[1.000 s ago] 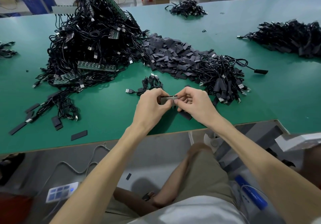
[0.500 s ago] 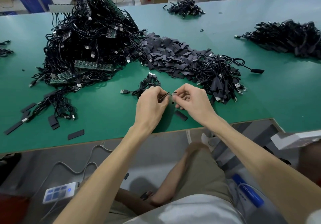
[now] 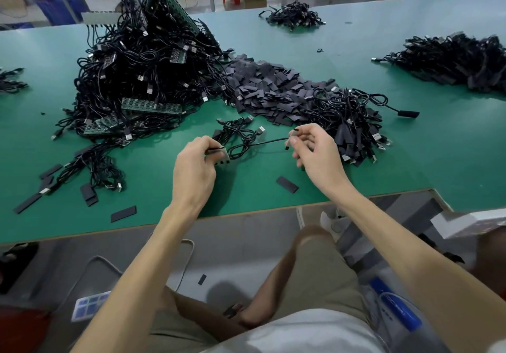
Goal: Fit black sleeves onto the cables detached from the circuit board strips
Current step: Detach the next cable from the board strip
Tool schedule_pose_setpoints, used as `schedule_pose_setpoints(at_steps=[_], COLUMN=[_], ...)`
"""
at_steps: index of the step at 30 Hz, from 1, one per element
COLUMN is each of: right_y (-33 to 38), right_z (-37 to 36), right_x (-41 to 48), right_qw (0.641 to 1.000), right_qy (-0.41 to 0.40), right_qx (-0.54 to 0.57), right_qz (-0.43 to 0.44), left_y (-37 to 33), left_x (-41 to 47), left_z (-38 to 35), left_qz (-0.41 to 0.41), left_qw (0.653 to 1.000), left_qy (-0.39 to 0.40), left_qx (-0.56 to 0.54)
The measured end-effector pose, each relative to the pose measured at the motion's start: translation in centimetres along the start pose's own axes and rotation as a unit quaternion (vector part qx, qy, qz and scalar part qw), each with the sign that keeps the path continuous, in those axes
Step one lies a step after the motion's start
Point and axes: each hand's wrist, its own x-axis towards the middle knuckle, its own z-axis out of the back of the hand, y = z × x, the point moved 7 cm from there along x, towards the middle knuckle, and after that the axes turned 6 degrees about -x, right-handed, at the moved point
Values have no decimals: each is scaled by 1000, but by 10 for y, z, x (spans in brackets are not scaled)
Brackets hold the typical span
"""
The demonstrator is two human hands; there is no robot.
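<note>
The left hand (image 3: 194, 172) has its thumb and forefinger curled and pinched on a small pale board (image 3: 224, 157) with dark tabs along its lower edge; a thin black lead lies across the top of it. The right hand (image 3: 315, 152) pinches a second pale piece (image 3: 293, 135) between thumb and forefinger, its other fingers loosely curled behind. A black cable (image 3: 262, 142) runs from that piece toward the left fingertips and drops into a loop just beyond them on the table (image 3: 438, 161); whether it joins the board I cannot tell. The hands are apart, and the cable spans the gap. One loose sleeve (image 3: 287, 184) lies flat below the right fingers, near the table edge. Beyond the right fingertips is the sleeve heap (image 3: 268, 84); beyond the left ones is the tangle (image 3: 145, 78) of cables and green strips.
</note>
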Motion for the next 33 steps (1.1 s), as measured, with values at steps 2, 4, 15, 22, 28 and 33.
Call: schedule_pose_setpoints(at_steps=[2, 4, 15, 22, 28, 33], right_y=[0, 0, -2, -2, -7, -2], right_z=[1, -1, 5, -1, 2, -12], right_x=[-1, -1, 2, 2, 2, -1], right_qw=[1000, 1000, 995, 992, 992, 990], right_qy=[-2, 9, -26, -3, -22, 57], right_qx=[6, 10, 92, 130, 123, 127], right_qz=[-2, -2, -9, 6, -4, -7], left_y=[0, -2, -2, -8, -15, -29], left_x=[0, -1, -6, -13, -13, -13], left_z=[1, -1, -6, -2, -4, -7], left_qz=[-12, -28, -63, -59, -53, -115], left_qw=[1000, 999, 984, 978, 961, 941], left_qy=[4, 21, 165, 198, 269, 261], left_qx=[17, 12, 10, 0, 30, 184])
